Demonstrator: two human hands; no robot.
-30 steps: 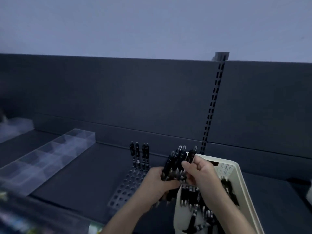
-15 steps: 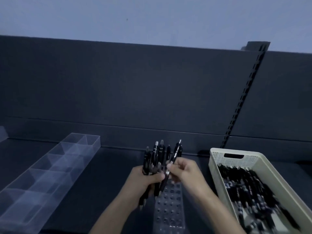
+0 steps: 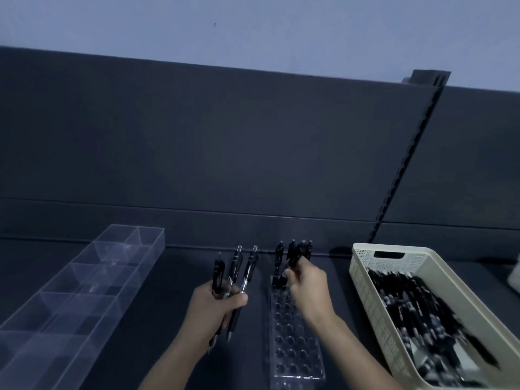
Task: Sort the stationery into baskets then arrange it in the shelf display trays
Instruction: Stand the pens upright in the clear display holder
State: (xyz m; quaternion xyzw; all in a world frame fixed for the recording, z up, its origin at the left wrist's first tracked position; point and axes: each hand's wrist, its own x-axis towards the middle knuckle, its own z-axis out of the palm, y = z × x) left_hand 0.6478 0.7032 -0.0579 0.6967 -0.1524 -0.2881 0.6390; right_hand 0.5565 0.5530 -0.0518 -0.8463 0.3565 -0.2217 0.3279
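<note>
Holes are sitting unfilled along the near stretch of the clear pen rack (image 3: pixel 292 342), which is lying on the dark shelf (image 3: pixel 183 277) between the hands. The left hand (image 3: pixel 215 305) is gripping three black pens (image 3: pixel 235 266), fanned with their tips down, probably as a ready supply. The right hand (image 3: pixel 308 285) is pinching one pen (image 3: pixel 294 260) at the rack's far end, seemingly seating it beside the standing pens (image 3: pixel 279 253), filling from the back. A cream basket (image 3: pixel 357 266) of loose pens (image 3: pixel 416 311) is waiting at the right; a divided clear tray (image 3: pixel 84 280) is lying at the left.
</note>
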